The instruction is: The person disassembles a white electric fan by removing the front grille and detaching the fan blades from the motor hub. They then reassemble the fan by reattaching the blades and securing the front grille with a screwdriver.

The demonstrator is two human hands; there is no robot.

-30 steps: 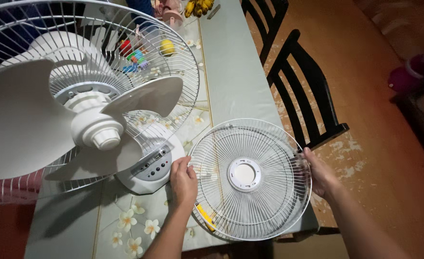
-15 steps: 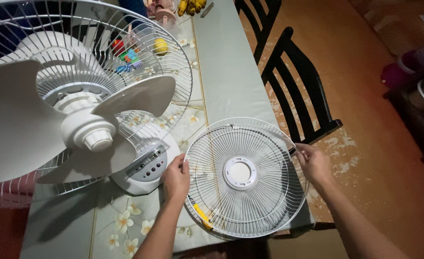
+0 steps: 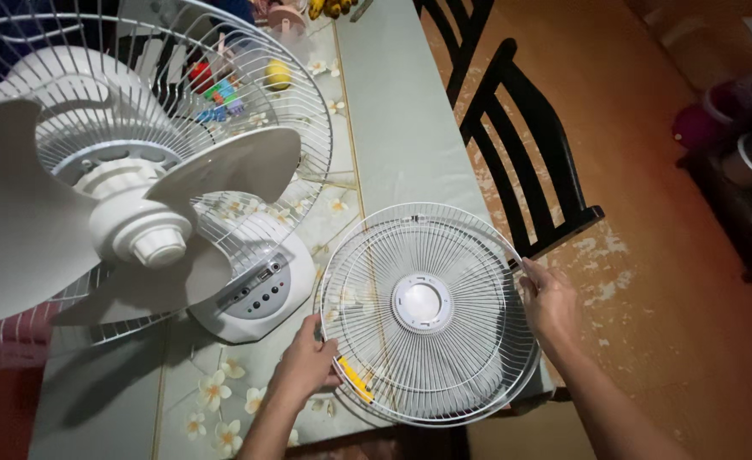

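Okay, both my hands are on the round white fan guard [image 3: 427, 311], which lies near the front edge of the table [image 3: 410, 128], partly overhanging it. My left hand [image 3: 306, 368] is clamped on the guard's left rim, fingers curled over the wire. My right hand [image 3: 549, 300] grips the right rim, fingers closed around the outer ring. The guard is tilted a little, its white round centre cap facing up. A yellow object [image 3: 355, 379] lies under the guard's lower left part, just beside my left hand; I cannot tell what it is. Just left of the guard stands the white fan [image 3: 137, 213], with its blades exposed, its rear cage behind them, and a base with buttons [image 3: 257, 294] near the guard's left rim. The table has a pale cloth with flower prints. Behind the guard, at the table's right side, are two black chairs [image 3: 529, 153], the nearer one close to my right hand. Far behind the fan, small coloured items [image 3: 218, 89] and a yellow ball [image 3: 278, 75] sit on the table. Well to the right of the guard, pots [image 3: 751, 162] are on the floor.
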